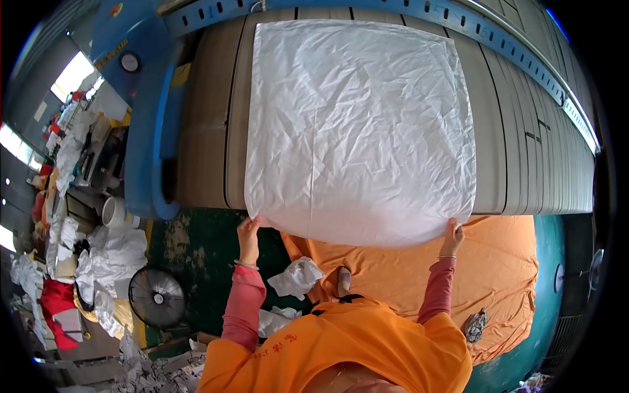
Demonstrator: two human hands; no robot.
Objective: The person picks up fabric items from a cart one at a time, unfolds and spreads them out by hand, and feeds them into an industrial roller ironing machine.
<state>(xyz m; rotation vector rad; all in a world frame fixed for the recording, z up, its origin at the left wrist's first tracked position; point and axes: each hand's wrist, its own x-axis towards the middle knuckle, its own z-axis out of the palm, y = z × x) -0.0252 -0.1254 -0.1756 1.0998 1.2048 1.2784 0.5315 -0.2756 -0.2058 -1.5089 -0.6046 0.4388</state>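
A wrinkled white cloth (367, 124), roughly square, lies spread on the beige belts (209, 131) of a large machine. Its near edge hangs a little past the belts and sags between my hands. At the cloth's near left corner, my left hand (249, 237) is closed on the fabric. My right hand (453, 236) pinches the near right corner. Both arms reach forward, and the cloth is stretched between them with creases all over it.
A blue machine frame (145, 144) stands at the left, and a slotted blue bar (393, 8) crosses the far side. Below lie an orange sheet (498, 275) and crumpled white cloths (296, 278). A black fan (157, 297) and piles of fabric (111, 255) are at the left.
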